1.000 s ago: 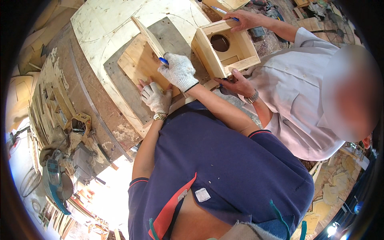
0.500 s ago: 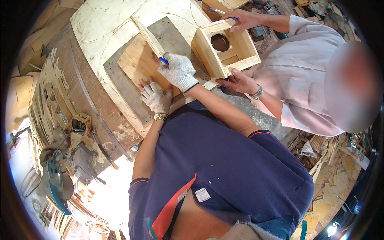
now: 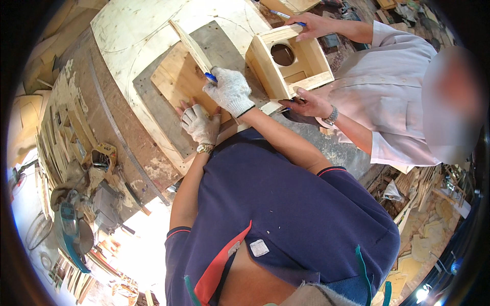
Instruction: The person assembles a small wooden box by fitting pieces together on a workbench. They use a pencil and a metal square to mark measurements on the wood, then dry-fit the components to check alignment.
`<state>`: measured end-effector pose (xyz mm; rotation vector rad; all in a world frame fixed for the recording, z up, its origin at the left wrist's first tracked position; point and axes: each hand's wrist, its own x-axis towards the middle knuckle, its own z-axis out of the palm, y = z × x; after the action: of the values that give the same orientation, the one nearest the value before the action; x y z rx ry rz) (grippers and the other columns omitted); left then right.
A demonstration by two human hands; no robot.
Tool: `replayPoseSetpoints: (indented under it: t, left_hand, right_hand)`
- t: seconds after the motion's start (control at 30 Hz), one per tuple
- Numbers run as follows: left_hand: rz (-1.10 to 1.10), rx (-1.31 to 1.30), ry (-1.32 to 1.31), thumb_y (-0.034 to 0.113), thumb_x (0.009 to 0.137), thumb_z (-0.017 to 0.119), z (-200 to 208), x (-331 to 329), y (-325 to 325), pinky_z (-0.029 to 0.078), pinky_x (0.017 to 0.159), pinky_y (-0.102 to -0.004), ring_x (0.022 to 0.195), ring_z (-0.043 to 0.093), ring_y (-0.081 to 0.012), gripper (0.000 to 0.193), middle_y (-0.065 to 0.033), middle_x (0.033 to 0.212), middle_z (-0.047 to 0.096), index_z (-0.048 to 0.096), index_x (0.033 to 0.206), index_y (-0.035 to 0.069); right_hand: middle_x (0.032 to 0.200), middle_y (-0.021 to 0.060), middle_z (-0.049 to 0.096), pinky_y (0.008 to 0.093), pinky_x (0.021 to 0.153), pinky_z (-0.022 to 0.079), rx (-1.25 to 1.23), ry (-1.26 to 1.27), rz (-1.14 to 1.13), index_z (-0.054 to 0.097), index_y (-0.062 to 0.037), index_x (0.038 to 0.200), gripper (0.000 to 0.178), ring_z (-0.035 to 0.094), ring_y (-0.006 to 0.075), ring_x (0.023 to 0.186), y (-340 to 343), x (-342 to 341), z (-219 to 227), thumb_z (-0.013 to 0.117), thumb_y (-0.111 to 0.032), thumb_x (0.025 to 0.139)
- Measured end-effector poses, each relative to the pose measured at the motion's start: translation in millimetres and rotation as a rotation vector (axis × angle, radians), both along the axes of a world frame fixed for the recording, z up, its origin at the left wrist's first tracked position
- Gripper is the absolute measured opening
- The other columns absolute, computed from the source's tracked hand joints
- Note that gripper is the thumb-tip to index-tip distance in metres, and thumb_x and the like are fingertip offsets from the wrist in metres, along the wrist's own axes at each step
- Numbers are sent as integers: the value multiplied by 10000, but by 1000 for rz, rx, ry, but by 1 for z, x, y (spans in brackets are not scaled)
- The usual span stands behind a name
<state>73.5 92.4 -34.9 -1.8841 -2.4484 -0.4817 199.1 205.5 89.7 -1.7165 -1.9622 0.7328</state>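
Note:
My left hand (image 3: 201, 124), in a white glove with bare fingertips, lies with fingers spread on a flat plywood panel (image 3: 171, 74). In my gloved right hand (image 3: 229, 92) is a blue pen (image 3: 210, 77), gripped at the near end of an upright plywood board (image 3: 188, 43). That board stands on edge along the right side of the panel. Under both lies a grey board (image 3: 145, 87). To the right, a co-worker's two hands hold an open plywood box (image 3: 259, 64) with a round hole; the upper hand (image 3: 315, 25) also has a pen.
A large pale plywood sheet (image 3: 115, 35) with drawn curves spreads under the work. On the brown table at left lies a long metal ruler (image 3: 109, 116). A circular-blade saw (image 3: 71, 229) stands at lower left. The co-worker (image 3: 388, 97) sits close on the right.
The co-worker has shifted slightly, the lower forearm and head moving a little. My hands, the pen and the boards stay nearly where they were.

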Motion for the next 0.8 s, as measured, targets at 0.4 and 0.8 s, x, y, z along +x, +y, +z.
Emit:
replayPoseSetpoints:
  t: [0.4,0.8]
  left_hand:
    - [4,34,-14,694,766,843,0,0,2,372,1200,-621,1567,352,-530,1000,-297,1665,441,605,1495,53]
    - [6,11,-27,671,789,843,3,1,2,359,1212,-626,1570,335,-539,1003,-300,1676,420,581,1521,39]
  right_hand:
    - [983,201,775,495,868,610,-122,-35,14,749,-74,1035,309,766,377,952,4,-1,9,771,-341,882]
    - [890,202,759,506,788,608,-5,13,-17,746,-79,974,250,758,408,866,3,-1,-2,764,-312,884]
